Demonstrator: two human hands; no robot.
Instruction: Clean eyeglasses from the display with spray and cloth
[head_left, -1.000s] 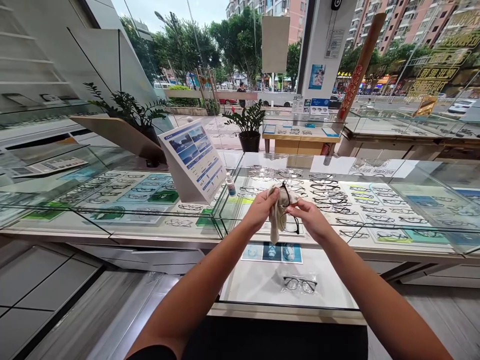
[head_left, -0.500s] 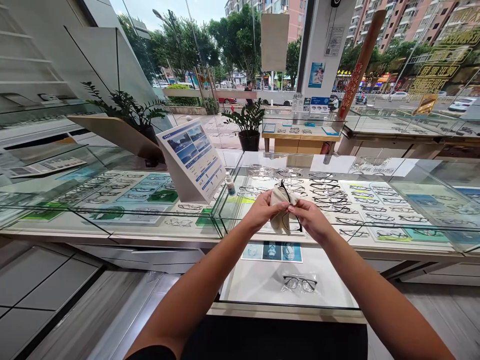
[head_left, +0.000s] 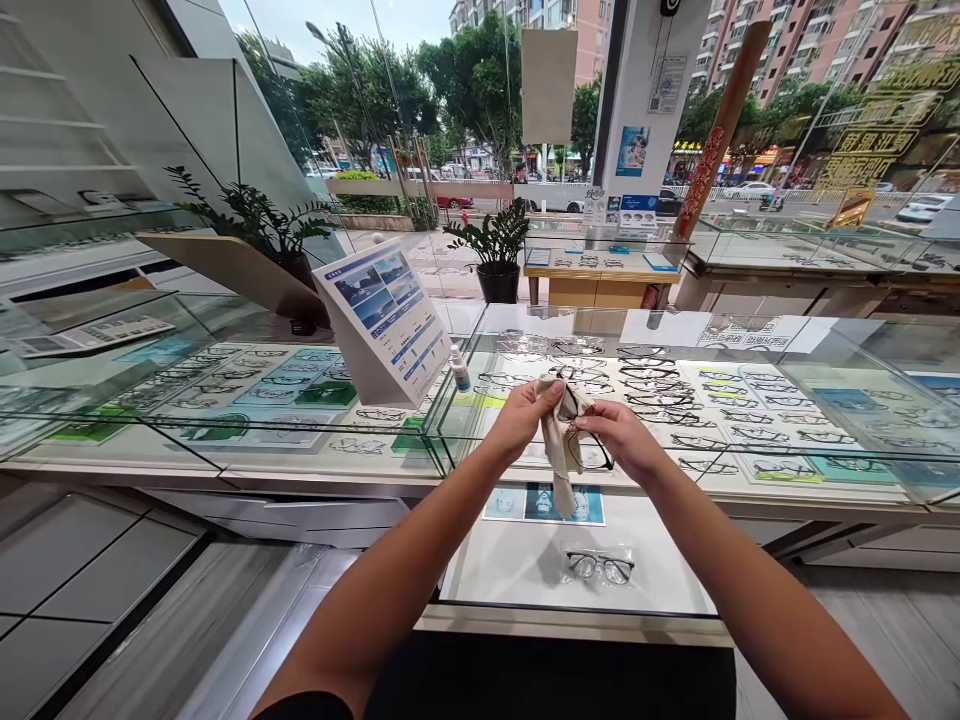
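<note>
My left hand (head_left: 523, 418) is closed on a beige cleaning cloth (head_left: 556, 450), its thumb pressing from above while the cloth hangs down in a fold. A pair of dark-framed eyeglasses (head_left: 600, 460) is partly wrapped by the cloth, with one lens rim showing at the lower right. My right hand (head_left: 616, 432) pinches the glasses' frame near the middle. Both hands are raised above the glass counter. Below them, another pair of dark glasses (head_left: 598, 568) lies in a clear plastic wrapper on the white counter section.
A tent-shaped printed stand (head_left: 386, 320) and a small white spray bottle (head_left: 459, 368) stand on the glass left of my hands. Rows of frames fill the glass display case (head_left: 772, 400). A potted plant (head_left: 499, 250) is beyond the counter, before the window.
My left thumb has moved up, and the cloth now hangs lower and longer. The glasses have tilted, with more of one rim uncovered. My right hand has barely shifted.
</note>
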